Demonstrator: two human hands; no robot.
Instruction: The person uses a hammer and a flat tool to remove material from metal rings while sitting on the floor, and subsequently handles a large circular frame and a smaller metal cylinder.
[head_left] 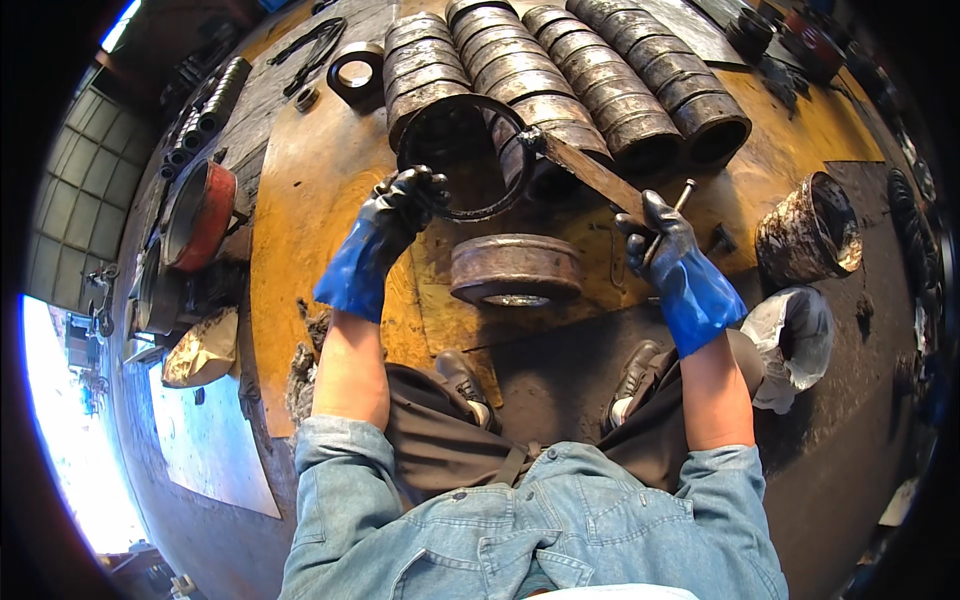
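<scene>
My left hand, in a blue glove with blackened fingers, grips a thin black ring by its lower left rim. The ring is held up and tilted above the floor. My right hand, gloved alike, is closed round a flat wooden stick. The stick's dark, smeared tip touches or overlaps the ring's right edge. A thin metal rod with a rounded head pokes out by my right fingers; whether they hold it I cannot tell. Below the ring, a wide brownish metal ring rests on the floor sheet.
Several rows of greasy metal rings lie end to end beyond my hands. A smeared bucket and a bag-lined container stand at right. At left are a red round part and a yellowish bag. A dark collar lies farther off.
</scene>
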